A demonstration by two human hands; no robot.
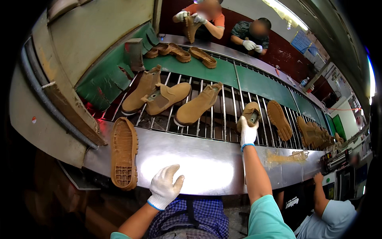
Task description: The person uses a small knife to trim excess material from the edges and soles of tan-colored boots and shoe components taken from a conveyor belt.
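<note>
Tan suede boots (175,99), elastic side panels darker brown. Tan rubber outsole (124,158), waffle-grid tread. Silver steel surface (199,159), glare-bright; yellowish glue smear (284,157). Green conveyor panels (223,71), silver rods. White knit gloves, blue cuffs, on hands: left (165,187), right (248,133). Teal sleeves; blue-and-white checked apron (199,217).

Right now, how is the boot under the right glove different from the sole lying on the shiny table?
The boot sits out on the roller bars with the right hand gripping it. The sole lies alone on the steel table, untouched, tread up. The boot has a tall upper with an open top. The sole is flat, just a bottom. Both are the same tan colour. The left hand rests empty at the table's edge.
</note>
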